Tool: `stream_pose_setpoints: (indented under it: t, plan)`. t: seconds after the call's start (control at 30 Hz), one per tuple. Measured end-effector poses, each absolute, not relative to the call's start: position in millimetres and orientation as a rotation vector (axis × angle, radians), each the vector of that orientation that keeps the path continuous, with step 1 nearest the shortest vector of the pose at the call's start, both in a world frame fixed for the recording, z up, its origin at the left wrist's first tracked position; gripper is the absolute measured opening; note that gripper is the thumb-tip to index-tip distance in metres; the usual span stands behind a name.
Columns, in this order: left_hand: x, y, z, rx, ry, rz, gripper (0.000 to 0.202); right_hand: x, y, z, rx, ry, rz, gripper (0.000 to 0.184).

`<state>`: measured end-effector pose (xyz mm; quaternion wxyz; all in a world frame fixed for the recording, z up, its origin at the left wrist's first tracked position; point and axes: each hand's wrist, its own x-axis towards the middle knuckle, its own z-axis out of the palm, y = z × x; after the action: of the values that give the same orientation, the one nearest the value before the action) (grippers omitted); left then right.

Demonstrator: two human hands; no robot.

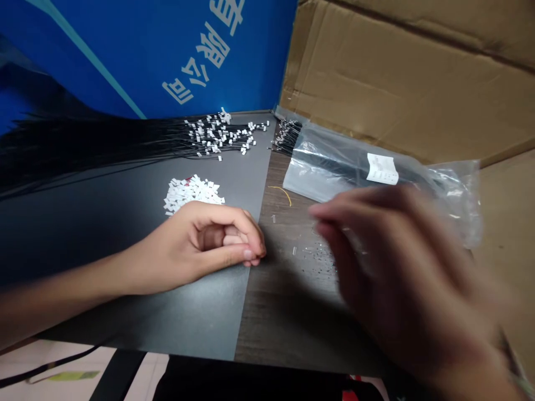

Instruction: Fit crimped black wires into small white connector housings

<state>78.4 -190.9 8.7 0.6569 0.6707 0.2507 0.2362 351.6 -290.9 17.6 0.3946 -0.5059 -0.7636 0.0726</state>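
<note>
Two big panels stand at the back: a brown cardboard sheet point(418, 72) on the right and a blue board point(146, 50) with white characters on the left. A dark grey mat point(125, 189) covers the left part of a wooden tabletop point(288, 301). A fan of black wires point(104, 145) tipped with white connectors lies across the mat's far side, and a clear plastic bag point(334, 167) of more wires lies on the wood beside it. The right hand point(397, 273) hangs blurred before the bag, fingers pointing left; whether it grips anything I cannot tell. The left hand point(209, 245) rests on the mat's right edge, fingers curled loosely inward, nothing visible in it. Just behind it lies a heap of white housings point(192, 192). Tiny metal bits point(313, 253) dot the wood under the right fingertips, and a yellow strand point(284, 192) lies near the bag.
</note>
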Motion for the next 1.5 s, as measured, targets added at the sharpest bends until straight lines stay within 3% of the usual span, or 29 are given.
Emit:
stream_pose_setpoints:
  t: [0.17,0.27,0.37,0.5,0.6,0.97,1.5]
  plan:
    - [80,-203,-10,1.168,0.604,0.615,0.028,322,-304,0,-1.193,-1.830,0.511,0.022]
    - [72,-206,-19,1.131,0.557,0.659,0.020,314,-306,-7,-1.197,-1.710,0.681,0.024]
    - [67,-209,-27,1.147,0.544,0.655,0.013,310,-308,-9,-1.193,-1.606,0.760,0.025]
    - [68,-212,-31,1.147,0.628,0.634,0.022,306,-311,-10,-1.165,-1.517,0.786,0.026]
    - [71,-214,-27,1.156,0.634,0.667,0.012,304,-312,-11,-1.179,-1.478,0.819,0.023]
    - [74,-219,-19,1.258,0.724,0.606,0.025,306,-308,-11,-1.220,-1.335,1.075,0.016]
    - [72,-222,-18,1.180,0.753,0.529,0.024,306,-312,-6,-1.235,-1.519,0.801,0.016]
